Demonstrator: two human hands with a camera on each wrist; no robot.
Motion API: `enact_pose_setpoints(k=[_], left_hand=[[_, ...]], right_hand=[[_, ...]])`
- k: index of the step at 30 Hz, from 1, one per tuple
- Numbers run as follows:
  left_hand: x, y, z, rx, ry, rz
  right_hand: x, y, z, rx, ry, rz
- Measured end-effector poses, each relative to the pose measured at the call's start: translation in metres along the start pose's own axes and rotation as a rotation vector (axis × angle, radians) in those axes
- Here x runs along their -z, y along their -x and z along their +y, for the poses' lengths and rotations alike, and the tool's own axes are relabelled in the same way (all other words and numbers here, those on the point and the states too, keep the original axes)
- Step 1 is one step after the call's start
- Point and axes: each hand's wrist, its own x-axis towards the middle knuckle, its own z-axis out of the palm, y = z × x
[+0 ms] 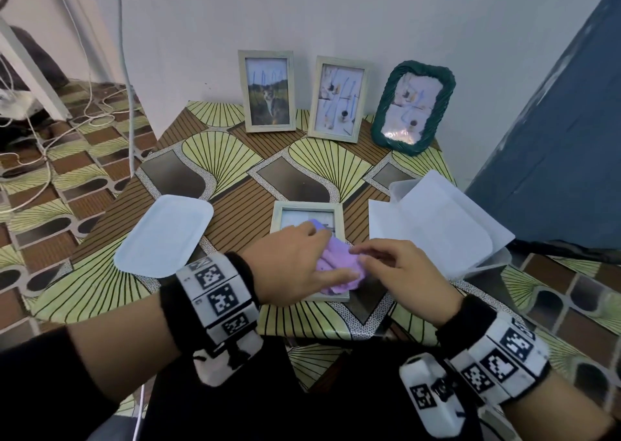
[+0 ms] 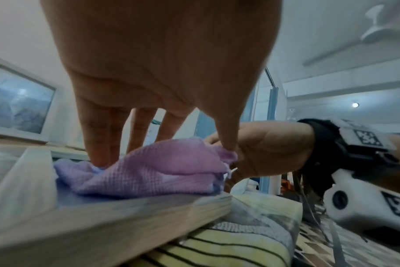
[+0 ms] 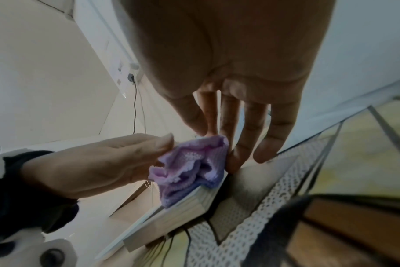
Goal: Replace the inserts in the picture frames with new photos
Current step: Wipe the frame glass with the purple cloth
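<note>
A pale wooden picture frame (image 1: 307,210) lies flat at the middle of the table, glass side up. A bunched purple cloth (image 1: 339,267) rests on its near half. My left hand (image 1: 302,255) lies over the cloth, and its straight fingers (image 2: 98,144) press it onto the glass. My right hand (image 1: 373,255) meets the cloth from the right, where thumb and forefinger (image 3: 206,124) pinch the purple cloth (image 3: 194,162) at its edge. The other right fingers reach down to the frame's rim (image 3: 183,213). Most of the picture inside is hidden.
Two pale frames (image 1: 267,91) (image 1: 337,99) and a green frame (image 1: 413,104) stand against the back wall. A white tray (image 1: 164,235) lies left of the flat frame. A clear box with white sheets (image 1: 437,218) sits right. Cables trail over the floor at left.
</note>
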Motion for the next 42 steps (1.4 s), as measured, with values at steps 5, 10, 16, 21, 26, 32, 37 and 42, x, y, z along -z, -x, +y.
enact_pose_setpoints(k=[5, 10, 16, 21, 26, 32, 37, 42], left_hand=[[-0.006, -0.011, 0.001, -0.036, -0.092, -0.106], [-0.009, -0.011, -0.005, -0.079, 0.053, 0.036], [0.030, -0.005, -0.039, -0.015, 0.397, 0.291], [0.058, 0.008, -0.069, -0.130, 0.266, 0.248], [0.033, 0.026, -0.081, -0.202, 0.098, -0.174], [0.016, 0.027, -0.090, -0.209, 0.043, -0.312], [0.002, 0.015, -0.079, -0.140, -0.013, -0.334], [0.000, 0.006, -0.077, -0.126, 0.025, -0.264]], right_hand=[[0.001, 0.006, 0.001, -0.116, -0.207, -0.022], [0.006, 0.009, -0.003, -0.278, -0.480, -0.064], [0.004, 0.004, -0.003, -0.160, -0.327, 0.006], [-0.002, -0.003, -0.006, 0.128, 0.154, -0.076], [-0.006, -0.019, -0.011, 0.156, 0.479, -0.309], [-0.006, -0.030, -0.011, 0.116, 0.566, -0.435], [-0.006, -0.030, -0.009, 0.128, 0.539, -0.433], [-0.006, -0.030, -0.009, 0.115, 0.529, -0.449]])
